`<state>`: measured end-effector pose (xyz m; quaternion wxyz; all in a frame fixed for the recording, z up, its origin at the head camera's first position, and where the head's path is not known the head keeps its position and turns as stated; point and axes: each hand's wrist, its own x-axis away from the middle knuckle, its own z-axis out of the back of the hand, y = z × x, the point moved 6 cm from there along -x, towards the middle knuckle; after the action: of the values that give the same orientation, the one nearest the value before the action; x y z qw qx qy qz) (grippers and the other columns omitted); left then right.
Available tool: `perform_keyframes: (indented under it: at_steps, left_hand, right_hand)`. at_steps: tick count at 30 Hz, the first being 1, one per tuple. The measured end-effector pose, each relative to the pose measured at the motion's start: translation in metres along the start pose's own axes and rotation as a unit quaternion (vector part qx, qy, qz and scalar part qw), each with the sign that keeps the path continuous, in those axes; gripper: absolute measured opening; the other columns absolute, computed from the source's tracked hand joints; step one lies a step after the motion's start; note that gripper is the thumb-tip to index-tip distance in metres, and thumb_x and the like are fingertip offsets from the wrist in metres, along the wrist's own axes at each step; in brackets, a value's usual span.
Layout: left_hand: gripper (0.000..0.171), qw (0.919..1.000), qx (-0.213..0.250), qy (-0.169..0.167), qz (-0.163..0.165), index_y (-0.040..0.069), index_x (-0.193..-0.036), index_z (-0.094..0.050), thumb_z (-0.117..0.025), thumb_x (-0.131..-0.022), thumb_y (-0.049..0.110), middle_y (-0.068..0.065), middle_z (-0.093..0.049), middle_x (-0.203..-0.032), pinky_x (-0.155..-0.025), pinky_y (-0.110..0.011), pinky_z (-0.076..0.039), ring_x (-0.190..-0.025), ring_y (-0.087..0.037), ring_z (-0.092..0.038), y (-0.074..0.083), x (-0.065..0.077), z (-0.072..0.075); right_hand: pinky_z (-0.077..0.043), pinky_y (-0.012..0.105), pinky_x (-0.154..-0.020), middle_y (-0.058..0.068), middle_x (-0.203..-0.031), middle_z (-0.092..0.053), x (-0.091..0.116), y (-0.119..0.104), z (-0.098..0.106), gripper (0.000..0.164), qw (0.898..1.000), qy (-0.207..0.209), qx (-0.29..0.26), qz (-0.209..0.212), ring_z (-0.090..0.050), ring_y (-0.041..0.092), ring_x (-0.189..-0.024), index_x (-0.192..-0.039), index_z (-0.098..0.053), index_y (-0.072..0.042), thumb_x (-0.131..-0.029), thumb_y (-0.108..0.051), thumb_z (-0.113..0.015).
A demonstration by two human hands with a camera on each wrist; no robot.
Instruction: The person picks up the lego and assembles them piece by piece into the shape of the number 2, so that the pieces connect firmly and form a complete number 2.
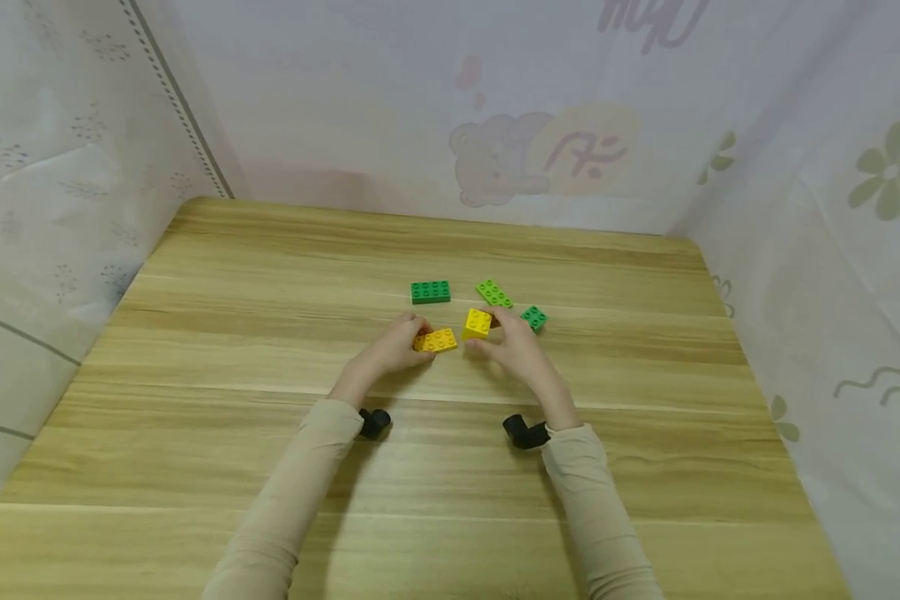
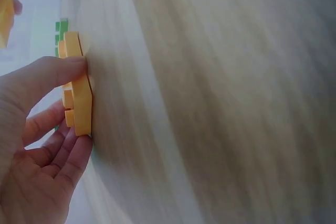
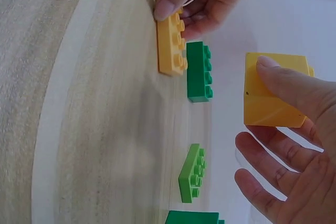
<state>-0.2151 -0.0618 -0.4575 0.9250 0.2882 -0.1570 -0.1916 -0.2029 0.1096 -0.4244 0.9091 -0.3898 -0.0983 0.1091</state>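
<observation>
My left hand point(image 1: 395, 344) grips a flat orange-yellow building brick point(image 1: 441, 340) with two rows of studs, thumb on the near side and fingers behind. In the left wrist view that brick point(image 2: 80, 103) sits at the table surface, its studs facing up. Just to the right, my right hand point(image 1: 519, 345) pinches a taller yellow brick point(image 1: 477, 322) between thumb and fingers. The right wrist view shows this yellow brick point(image 3: 278, 98) raised off the table, with the thumb across its side. A small gap separates the two held bricks.
Behind the hands lie a dark green brick point(image 1: 430, 292) and a flat light green brick point(image 1: 493, 293). A small green square brick point(image 1: 534, 317) lies right beside the right hand. The wooden table point(image 1: 435, 517) meets patterned cloth walls at the back and sides.
</observation>
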Motion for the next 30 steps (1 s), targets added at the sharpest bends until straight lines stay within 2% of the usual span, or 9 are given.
perform_keyframes:
  at_steps: [6, 13, 20, 30]
  left_hand:
    - [0.037, 0.9995, -0.002, -0.007, -0.032, -0.001, -0.114, -0.057, -0.067, -0.083, 0.017, -0.015, -0.052, -0.111, -0.093, -0.038, -0.045, -0.102, -0.025, -0.05, 0.006, -0.005, -0.004]
    - [0.039, 0.9989, 0.015, -0.019, -0.041, 0.0, -0.116, -0.056, -0.067, -0.084, 0.018, -0.015, -0.051, -0.113, -0.095, -0.038, -0.043, -0.104, -0.025, -0.048, 0.01, -0.008, -0.006]
    - [0.047, 0.9982, 0.056, -0.02, -0.012, 0.0, -0.119, -0.051, -0.069, -0.081, 0.021, -0.015, -0.047, -0.118, -0.098, -0.04, -0.042, -0.109, -0.027, -0.047, -0.004, -0.001, -0.001]
    - [0.041, 0.995, 0.094, -0.016, -0.031, -0.001, -0.113, -0.053, -0.07, -0.08, 0.016, -0.016, -0.05, -0.113, -0.094, -0.038, -0.043, -0.105, -0.027, -0.048, -0.016, -0.001, -0.001]
  right_hand:
    - [-0.041, 0.046, -0.1, 0.013, -0.122, -0.055, 0.0, -0.002, 0.003, 0.053, 1.0, 0.007, 0.005, 0.011, -0.05, 0.029, -0.115, -0.127, -0.046, -0.004, -0.082, -0.021, -0.068]
    - [-0.041, 0.046, -0.099, 0.014, -0.117, -0.057, -0.001, -0.005, 0.009, 0.056, 0.999, 0.022, 0.008, 0.027, -0.052, 0.029, -0.111, -0.129, -0.045, -0.002, -0.082, -0.022, -0.068]
    - [-0.042, 0.047, -0.099, 0.015, -0.118, -0.056, -0.002, -0.01, 0.014, 0.054, 0.999, 0.026, 0.01, 0.028, -0.051, 0.031, -0.112, -0.128, -0.046, -0.001, -0.083, -0.02, -0.068]
    - [-0.043, 0.047, -0.097, 0.014, -0.121, -0.056, -0.008, -0.015, 0.012, 0.057, 0.999, 0.017, 0.009, 0.046, -0.053, 0.03, -0.111, -0.13, -0.044, -0.002, -0.082, -0.021, -0.068]
